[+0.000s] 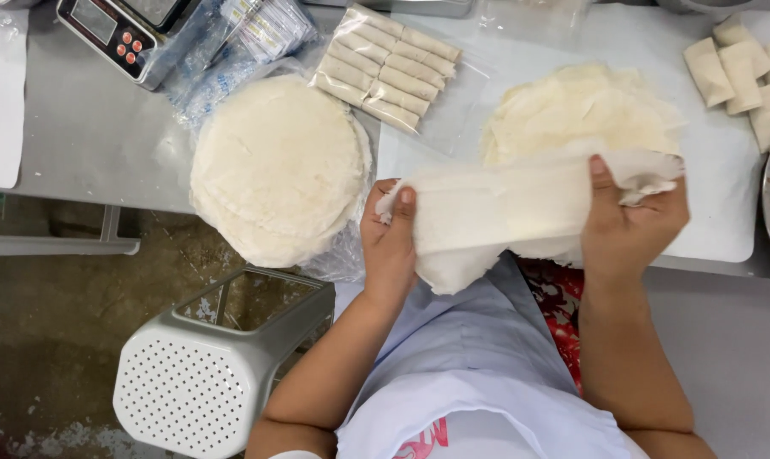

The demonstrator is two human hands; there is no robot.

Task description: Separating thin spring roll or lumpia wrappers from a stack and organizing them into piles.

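Both hands are clamped on one thin white wrapper sheet (504, 212), which hangs stretched between them above the near edge of the tabletop (96, 136). The left hand (391, 242) pinches the sheet's left end with the thumb on top, and the right hand (627, 217) grips its right end, where the sheet bunches into a crumpled corner; the two hands are well apart, with the sheet sagging in a fold between them. Just behind the held sheet, a loose pile of wrappers (576, 106) lies on a white cutting board (725, 204). To the left of the left hand, a round stack of wrappers (274, 166) rests on clear plastic. Farther back sit a pack of rolled spring rolls (389, 68), a few loose rolls (742, 72) at the board's far right corner, and a digital scale (130, 30). A white perforated stool (210, 374) stands on the floor below.
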